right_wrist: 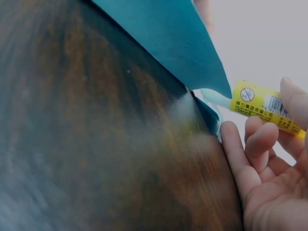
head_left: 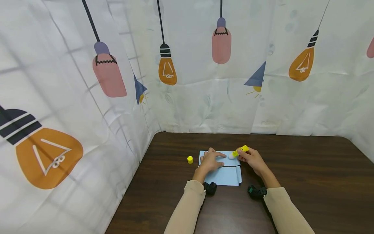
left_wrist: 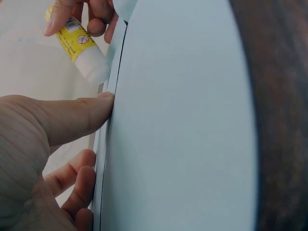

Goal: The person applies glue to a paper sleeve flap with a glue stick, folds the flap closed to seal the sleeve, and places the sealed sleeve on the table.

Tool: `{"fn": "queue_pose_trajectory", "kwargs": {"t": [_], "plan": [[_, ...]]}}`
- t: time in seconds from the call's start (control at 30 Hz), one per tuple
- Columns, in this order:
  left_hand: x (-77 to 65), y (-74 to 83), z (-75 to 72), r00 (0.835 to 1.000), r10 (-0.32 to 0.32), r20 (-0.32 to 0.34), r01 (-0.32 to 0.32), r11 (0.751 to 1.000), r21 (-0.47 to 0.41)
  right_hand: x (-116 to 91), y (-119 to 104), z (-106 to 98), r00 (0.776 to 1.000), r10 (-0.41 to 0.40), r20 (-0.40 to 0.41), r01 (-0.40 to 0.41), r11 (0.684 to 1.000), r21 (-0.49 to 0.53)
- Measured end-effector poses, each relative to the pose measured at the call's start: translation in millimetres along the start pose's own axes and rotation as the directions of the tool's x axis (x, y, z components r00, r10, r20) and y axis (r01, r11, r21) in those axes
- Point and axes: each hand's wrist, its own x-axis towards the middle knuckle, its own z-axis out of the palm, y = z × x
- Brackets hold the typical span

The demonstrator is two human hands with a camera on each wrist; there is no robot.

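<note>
A light blue sheet of paper (head_left: 223,177), creased across its middle and with a narrow folded flap at its right side, lies on the table. My left hand (head_left: 209,161) rests on its left part, thumb and fingers spread; the left wrist view shows the thumb (left_wrist: 82,113) touching the paper near the crease. In my right hand (head_left: 253,160) is an uncapped yellow glue stick (right_wrist: 262,107), pinched by thumb and fingers. Its white end points down-left at the upper half of the paper. Whether that end touches the paper I cannot tell.
A yellow cap (head_left: 190,160) stands on the dark brown wooden table (head_left: 306,175), left of the paper. Curtains (head_left: 198,107) printed with lamps hang behind the table and along its left side. Black bands with devices are on both wrists.
</note>
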Motion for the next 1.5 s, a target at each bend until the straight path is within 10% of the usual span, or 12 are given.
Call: {"fn": "queue_pose_trajectory", "kwargs": {"t": [1.5], "plan": [[-0.9,0.4,-0.5,1.000,0.000,-0.010,-0.001,1.000,-0.012,-0.5,-1.8,0.4,1.000,0.022,0.014,-0.022,1.000,-0.001]]}}
